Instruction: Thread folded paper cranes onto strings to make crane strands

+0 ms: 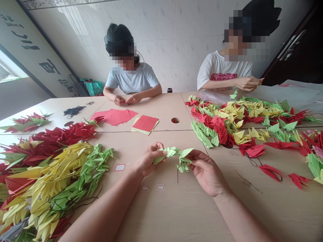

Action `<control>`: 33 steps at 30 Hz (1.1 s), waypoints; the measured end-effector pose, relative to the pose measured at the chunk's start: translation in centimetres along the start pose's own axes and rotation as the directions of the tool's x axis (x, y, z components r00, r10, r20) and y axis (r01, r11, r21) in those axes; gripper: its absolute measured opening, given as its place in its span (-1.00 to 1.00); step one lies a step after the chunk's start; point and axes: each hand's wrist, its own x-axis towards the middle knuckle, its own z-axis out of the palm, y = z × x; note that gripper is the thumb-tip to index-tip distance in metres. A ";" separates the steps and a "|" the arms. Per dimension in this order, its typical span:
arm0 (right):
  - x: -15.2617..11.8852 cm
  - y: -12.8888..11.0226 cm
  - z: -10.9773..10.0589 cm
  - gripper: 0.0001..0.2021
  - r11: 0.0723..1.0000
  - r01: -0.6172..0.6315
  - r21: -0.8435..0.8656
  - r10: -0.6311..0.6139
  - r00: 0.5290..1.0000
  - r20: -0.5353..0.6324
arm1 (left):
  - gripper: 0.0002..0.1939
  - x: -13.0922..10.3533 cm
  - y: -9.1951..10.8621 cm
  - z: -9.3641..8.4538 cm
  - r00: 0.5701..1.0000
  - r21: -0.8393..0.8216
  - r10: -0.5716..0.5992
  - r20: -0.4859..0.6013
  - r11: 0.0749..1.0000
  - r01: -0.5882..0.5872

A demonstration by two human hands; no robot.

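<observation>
Near the middle of the table, a short string of light green folded paper pieces [173,152] spans between my two hands. My left hand [150,158] pinches its left end between thumb and fingers. At the right end, my right hand [207,169] has its fingers closed on a green piece. A dark thread hangs down from the green pieces there. The fingertips of my right hand are partly hidden behind the paper.
Heaps of red, yellow and green folded paper [57,168] fill the left side. More strings [227,117] lie at the right. Red sheets [114,117] and a square stack [145,124] lie beyond my hands. Two people sit across the table [166,215], their hands at small pieces.
</observation>
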 end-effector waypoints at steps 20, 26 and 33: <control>-0.6 0.3 0.8 -0.87 0.980 0.078 -0.181 -0.066 0.995 0.072 | -0.71 0.0 -0.1 0.0 0.999 -0.013 0.006 0.046 1.000 -0.006; -0.9 0.0 0.9 -0.87 0.984 0.035 -0.174 -0.014 0.993 0.118 | -0.73 0.0 -0.1 0.0 0.996 0.001 0.019 0.085 1.000 -0.019; -0.8 -0.3 1.3 -0.78 0.952 0.067 -0.299 -0.054 0.997 0.048 | -0.77 0.1 -0.4 0.0 0.989 0.056 0.052 0.138 0.997 -0.060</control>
